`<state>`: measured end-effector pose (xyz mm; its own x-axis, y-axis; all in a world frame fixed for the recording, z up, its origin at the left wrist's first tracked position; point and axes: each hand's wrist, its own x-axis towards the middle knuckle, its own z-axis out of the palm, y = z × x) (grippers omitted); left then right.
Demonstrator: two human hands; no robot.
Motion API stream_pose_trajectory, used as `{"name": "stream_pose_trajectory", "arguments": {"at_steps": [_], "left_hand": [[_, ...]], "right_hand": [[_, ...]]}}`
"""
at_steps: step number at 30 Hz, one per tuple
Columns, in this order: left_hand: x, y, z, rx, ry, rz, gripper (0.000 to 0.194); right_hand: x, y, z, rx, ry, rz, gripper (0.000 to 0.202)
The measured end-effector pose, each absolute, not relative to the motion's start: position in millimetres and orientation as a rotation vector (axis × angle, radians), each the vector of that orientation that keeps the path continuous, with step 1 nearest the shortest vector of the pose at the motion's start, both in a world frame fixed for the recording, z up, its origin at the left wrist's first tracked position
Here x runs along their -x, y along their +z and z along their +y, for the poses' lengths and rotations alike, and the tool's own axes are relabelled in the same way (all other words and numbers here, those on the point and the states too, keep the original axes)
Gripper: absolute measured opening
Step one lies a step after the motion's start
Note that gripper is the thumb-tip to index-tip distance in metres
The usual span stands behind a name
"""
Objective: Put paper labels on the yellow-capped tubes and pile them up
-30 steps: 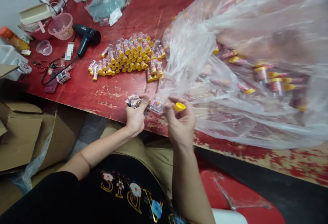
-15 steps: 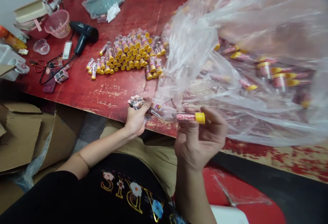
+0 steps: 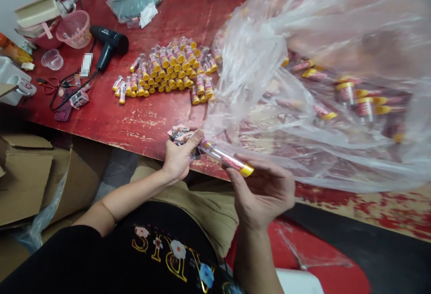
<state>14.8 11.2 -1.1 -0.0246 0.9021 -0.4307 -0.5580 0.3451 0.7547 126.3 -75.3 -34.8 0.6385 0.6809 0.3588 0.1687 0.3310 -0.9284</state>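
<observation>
My left hand (image 3: 178, 157), near the table's front edge, is closed around a bunch of small printed plastic sleeves (image 3: 179, 135). From its thumb a clear tube (image 3: 225, 156) with pink contents and a yellow cap slants down to the right. The tube's far end meets a sleeve at the left thumb; how far it sits inside I cannot tell. Close to the yellow cap, my right hand (image 3: 264, 186) grips the tube between thumb and fingers. Beyond my hands, a stack of similar yellow-capped tubes (image 3: 171, 67) with printed wraps lies on the red table (image 3: 155, 121).
A large clear plastic bag (image 3: 266, 74) with many yellow-capped tubes covers the right side. At the left are a black hair dryer (image 3: 109, 45), a pink basket (image 3: 74, 29), scissors (image 3: 49, 85) and a mug (image 3: 23, 86). Cardboard boxes (image 3: 30, 182) stand below the table edge.
My right hand has turned the tube from nearly level to a slant, its capped end lower and further left. The tube's other end has come to my left thumb. My left hand has barely moved.
</observation>
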Motion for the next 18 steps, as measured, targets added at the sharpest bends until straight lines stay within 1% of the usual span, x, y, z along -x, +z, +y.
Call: {"name": "stream_pose_trajectory", "arguments": {"at_steps": [2, 5, 9, 11, 15, 16, 18], "left_hand": [[-16.5, -1.9, 12.2, -0.393, 1.227, 1.078, 0.056], [-20.1, -2.3, 12.1, -0.350, 1.159, 1.070, 0.055], [-24.4, -0.9, 9.0, -0.325, 1.178, 1.066, 0.061], [-25.3, 0.0, 6.3, -0.312, 1.200, 1.060, 0.062], [-22.9, 2.8, 0.3, -0.312, 1.141, 1.037, 0.067], [-21.7, 3.6, -0.6, -0.317, 1.113, 1.037, 0.068], [-19.2, 4.8, -1.1, -0.316, 1.075, 1.031, 0.067]], "right_hand": [[-132.8, -35.0, -79.6, 1.224, 0.343, -1.101, 0.033], [-139.3, -31.9, -81.8, 1.220, 0.271, -1.382, 0.049], [-135.1, -28.2, -78.4, 1.150, 0.333, -1.566, 0.073], [-129.6, -29.7, -75.8, 1.154, 0.312, -1.611, 0.073], [-121.2, -37.9, -74.6, 1.304, 0.160, -1.411, 0.056], [-120.5, -40.0, -75.7, 1.330, 0.159, -1.384, 0.055], [-120.6, -43.8, -79.7, 1.345, 0.269, -1.413, 0.061]]}}
